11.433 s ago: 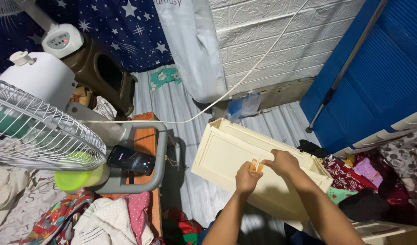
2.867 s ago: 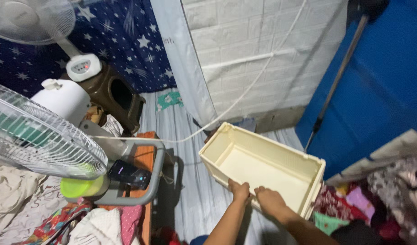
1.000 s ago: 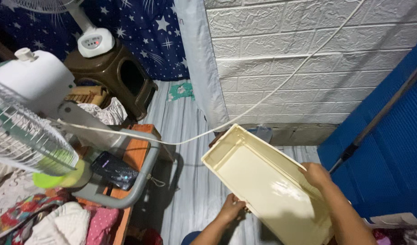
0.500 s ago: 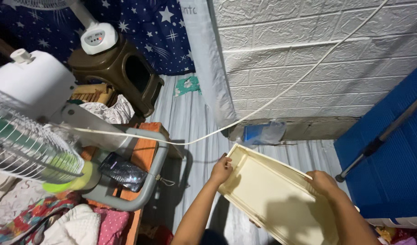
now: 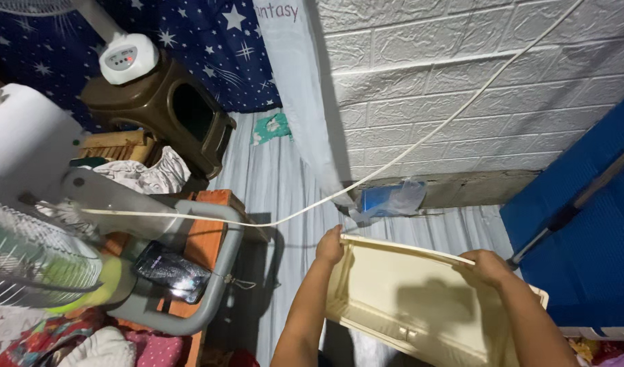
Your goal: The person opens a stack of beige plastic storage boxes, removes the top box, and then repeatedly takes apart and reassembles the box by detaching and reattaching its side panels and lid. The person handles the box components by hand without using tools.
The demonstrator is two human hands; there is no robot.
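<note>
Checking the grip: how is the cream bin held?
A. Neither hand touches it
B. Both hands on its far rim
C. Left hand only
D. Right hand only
B: left hand and right hand each grip the far rim of the bin.

Both forearms reached forward, well apart. Left hand (image 5: 330,246) was curled shut, knuckles up. Right hand (image 5: 487,266) was likewise closed, fingers bent over, wrist slightly flexed.

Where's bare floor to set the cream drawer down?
The striped floor covering between the brown stool and the brick wall, ahead of the left hand. Crowded: left side, with fan, phone and clothes; right, the blue door.
</note>
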